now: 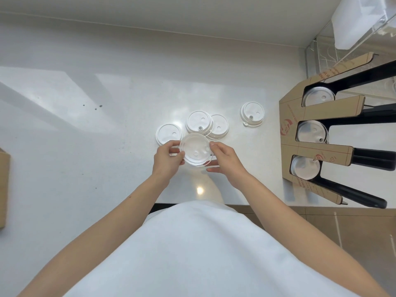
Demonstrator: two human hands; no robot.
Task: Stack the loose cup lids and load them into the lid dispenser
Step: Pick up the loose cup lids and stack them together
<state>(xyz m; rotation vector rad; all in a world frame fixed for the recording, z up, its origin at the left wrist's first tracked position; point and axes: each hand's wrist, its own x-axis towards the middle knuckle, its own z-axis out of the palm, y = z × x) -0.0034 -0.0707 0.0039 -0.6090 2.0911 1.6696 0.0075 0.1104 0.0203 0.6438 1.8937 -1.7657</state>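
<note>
Above the white counter I hold a small stack of white cup lids [194,150] between both hands. My left hand [168,160] grips its left rim and my right hand [225,160] grips its right rim. Just beyond it on the counter lie loose lids: one at the left [168,133], one in the middle [198,121] overlapping another [219,126], and a separate one [252,113] farther right. The cardboard lid dispenser [308,112] stands at the right, with lids showing in its three slots.
The white counter [96,125] runs left and back to a wall. A cardboard box edge [3,187] sits at the far left. Clear acrylic containers [360,24] stand at the back right. The counter's front edge lies close to my body.
</note>
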